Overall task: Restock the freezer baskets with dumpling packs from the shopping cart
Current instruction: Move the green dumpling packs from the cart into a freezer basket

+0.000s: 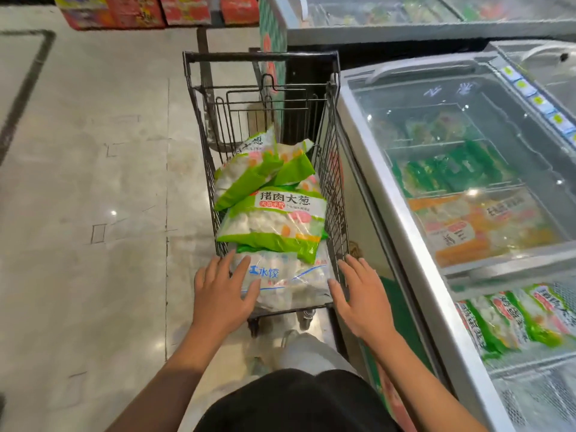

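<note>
Beside the cart's right wall, the freezer (402,194) already shows green packs in its near basket (511,319). Cart (338,169) is loaded yet: green packs (274,222) piled mid-cart, a white pack (290,279) at the near edge. Left hand (223,291) lies flat on it, fingers spread; right hand (361,297) hovers spread at the right wall. Most restocking remains, I'd say.

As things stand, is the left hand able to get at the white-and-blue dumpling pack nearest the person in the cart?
Probably yes: the left hand lies open on the white-and-blue pack, at the shopping cart's open top. A green pack overlaps only its far edge.
</note>
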